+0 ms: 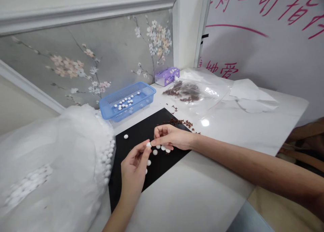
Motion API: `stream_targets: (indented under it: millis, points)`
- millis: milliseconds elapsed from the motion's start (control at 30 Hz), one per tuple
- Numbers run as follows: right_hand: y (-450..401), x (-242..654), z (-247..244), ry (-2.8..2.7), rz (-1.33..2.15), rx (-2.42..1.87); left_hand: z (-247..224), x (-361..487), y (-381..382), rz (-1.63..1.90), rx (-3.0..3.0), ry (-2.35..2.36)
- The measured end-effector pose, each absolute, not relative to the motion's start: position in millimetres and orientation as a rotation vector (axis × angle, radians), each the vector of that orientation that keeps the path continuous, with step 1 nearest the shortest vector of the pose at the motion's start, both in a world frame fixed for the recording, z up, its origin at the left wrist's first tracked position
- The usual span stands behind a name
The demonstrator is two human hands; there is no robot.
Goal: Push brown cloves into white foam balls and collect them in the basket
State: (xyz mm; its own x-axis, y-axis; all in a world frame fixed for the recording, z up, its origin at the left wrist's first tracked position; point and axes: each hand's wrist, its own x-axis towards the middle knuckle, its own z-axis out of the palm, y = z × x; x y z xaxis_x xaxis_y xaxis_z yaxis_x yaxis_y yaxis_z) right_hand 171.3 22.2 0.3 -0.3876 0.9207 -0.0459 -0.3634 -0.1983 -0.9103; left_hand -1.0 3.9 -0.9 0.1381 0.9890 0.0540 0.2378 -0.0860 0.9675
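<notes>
A small white bead (pixel 149 145) is pinched between thumb and fingertips of the left hand (pixel 134 164), which is almost closed; a light, steady pinch suits so small a piece. The right hand (pixel 172 138) is half curled, seems empty, and its fingertip comes just beside the bead. Under both hands lies a black board (pixel 136 130) with more beads. Beyond the hands stands a blue plastic basket (pixel 126 102); left of them lies a white net cloth (pixel 50 157).

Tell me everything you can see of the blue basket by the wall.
The blue plastic basket is shallow, rectangular and translucent, with finely slotted walls and floor. It sits at an angle on the white marble-look table, near the grey floral wall panel. Small white beads lie scattered across its floor.
</notes>
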Motion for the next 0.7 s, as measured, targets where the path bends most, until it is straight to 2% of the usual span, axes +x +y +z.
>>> stream_targets:
  millis: [200, 367, 500, 700]
  points:
    - [26, 192, 14, -1.346, 1.487, -0.945, -6, -2, 8, 1.286, 1.390, 1.384]
    - [31, 197, 6, -1.798, 1.086, -1.293, -10, -6, 14, 1.225, 1.366, 1.401]
    - [32, 195, 2, -2.110, 0.918, -1.257, -9, -6, 15, 1.231, 1.286, 1.369]
    - [29, 190, 4, -2.208, 0.771, -1.167, -10, -7, 14, 1.228, 1.324, 1.258]
